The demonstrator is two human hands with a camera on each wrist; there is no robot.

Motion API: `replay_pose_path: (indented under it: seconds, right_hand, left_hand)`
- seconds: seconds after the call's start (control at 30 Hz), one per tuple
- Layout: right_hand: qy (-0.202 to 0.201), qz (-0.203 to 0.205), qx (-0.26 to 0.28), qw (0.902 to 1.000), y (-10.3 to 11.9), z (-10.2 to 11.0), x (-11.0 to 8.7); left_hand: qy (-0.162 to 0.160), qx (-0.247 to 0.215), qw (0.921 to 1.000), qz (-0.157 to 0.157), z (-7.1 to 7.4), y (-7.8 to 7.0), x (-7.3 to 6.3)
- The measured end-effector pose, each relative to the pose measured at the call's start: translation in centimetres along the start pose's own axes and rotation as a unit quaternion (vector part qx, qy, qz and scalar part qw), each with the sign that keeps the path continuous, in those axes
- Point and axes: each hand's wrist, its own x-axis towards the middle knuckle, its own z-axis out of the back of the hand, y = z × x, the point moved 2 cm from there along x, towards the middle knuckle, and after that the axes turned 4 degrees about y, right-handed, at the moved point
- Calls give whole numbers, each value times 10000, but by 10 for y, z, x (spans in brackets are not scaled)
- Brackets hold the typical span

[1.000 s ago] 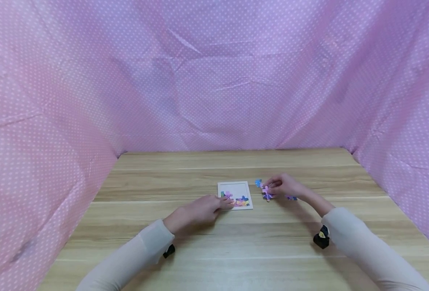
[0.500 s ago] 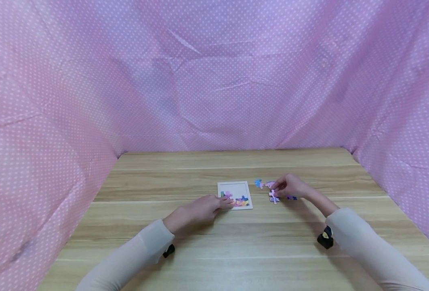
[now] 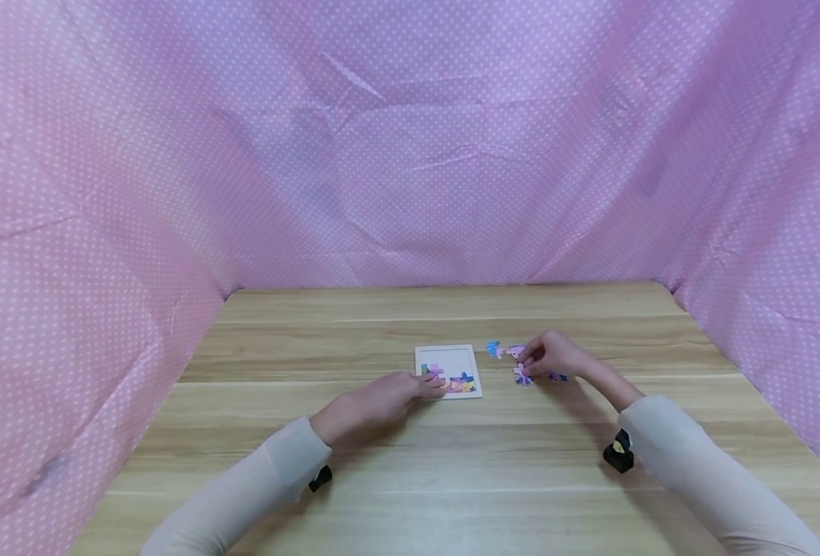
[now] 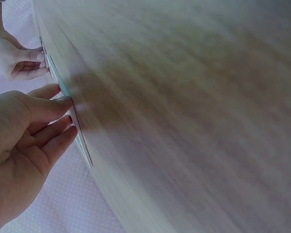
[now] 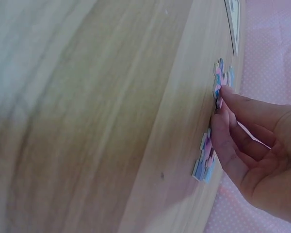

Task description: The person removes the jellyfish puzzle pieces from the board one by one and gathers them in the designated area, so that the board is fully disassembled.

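Observation:
A white puzzle tray (image 3: 455, 360) lies on the table, with several colourful jigsaw pieces (image 3: 460, 384) fitted along its lower part. My left hand (image 3: 389, 395) rests on the tray's lower left edge, fingers fairly straight, covering some of the pieces. To the right of the tray, my right hand (image 3: 552, 355) pinches a pink and purple puzzle piece (image 3: 522, 375) between thumb and index finger, at table level. In the right wrist view this puzzle piece (image 5: 218, 80) stands out beyond the thumb tip.
Loose puzzle pieces lie around the right hand: a blue and pink one (image 3: 493, 349), a pink one (image 3: 515, 351) and a dark purple one (image 3: 558, 377) partly hidden by the hand. A pink dotted curtain (image 3: 410, 193) surrounds the wooden table (image 3: 410, 471).
My right hand has moved a little right with the puzzle piece, uncovering a pink piece behind it. The held piece has turned slightly. My left hand stays on the tray.

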Motion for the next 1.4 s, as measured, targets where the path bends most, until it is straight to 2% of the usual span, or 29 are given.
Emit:
replay_pose_path:
  seconds: [0.1, 0.3, 0.5, 0.53, 0.6, 0.63, 0.73, 0.8, 0.87, 0.9, 0.93, 0.97, 1.03, 1.13, 1.17, 1.2, 1.27, 1.4]
  right_hand:
    - [-13, 26, -66, 10000, -1, 1, 2]
    - [-114, -169, -251, 9995, -2, 7, 4]
    - [-63, -215, 216, 9995, 4, 7, 10]
    - [-56, -239, 251, 9994, 4, 6, 12]
    - [-118, -291, 181, 9993, 5, 4, 16]
    - [-161, -290, 156, 9993, 6, 2, 17]
    - [-335, -315, 108, 9989, 10, -3, 23]
    - [-430, -371, 184, 9982, 13, -7, 27]
    - [-438, -346, 282, 9980, 17, -10, 31]
    - [-431, -347, 336, 9979, 19, -12, 33]
    - [-415, -357, 405, 9977, 21, -14, 35]
    - [-387, -328, 443, 9977, 24, -15, 37]
    - [-320, -249, 468, 9981, 30, -19, 41]
    - [-229, -209, 588, 9978, 37, -25, 49]
    - [-186, -177, 626, 9977, 39, -27, 51]
    - [-135, -142, 673, 9975, 41, -29, 54]
    - [-20, -55, 714, 9974, 45, -34, 58]
    - [195, 216, 462, 9985, 53, -43, 67]
  left_hand:
    - [-50, -54, 10000, -44, 1, 0, -1]
    - [-26, -88, 10000, -6, 0, 1, -2]
    - [-84, -162, 9998, -33, -1, 3, -2]
    - [-57, -469, 9988, 148, -1, 4, -1]
    - [-58, -1060, 9928, 555, -1, 5, 0]
    - [-76, -1420, 9868, 774, -1, 6, 0]
    - [-198, -2377, 9601, 1461, -1, 6, 0]
    - [-155, -1931, 9729, 1266, 0, 5, 0]
    - [-150, -1803, 9754, 1257, 1, 4, 0]
    - [-156, -1709, 9777, 1212, 2, 4, 0]
    - [-159, -1449, 9834, 1079, 2, 4, 0]
    - [-146, -1418, 9839, 1074, 2, 4, 0]
    - [-159, -1942, 9705, 1421, 2, 5, 1]
    - [-127, -2399, 9565, 1654, 0, 6, 0]
    - [-156, -2671, 9466, 1799, 0, 7, 0]
    - [-152, -2755, 9435, 1837, -1, 8, 0]
    - [-142, -2808, 9428, 1792, -1, 8, 0]
    - [-143, -2713, 9487, 1619, -2, 9, 1]
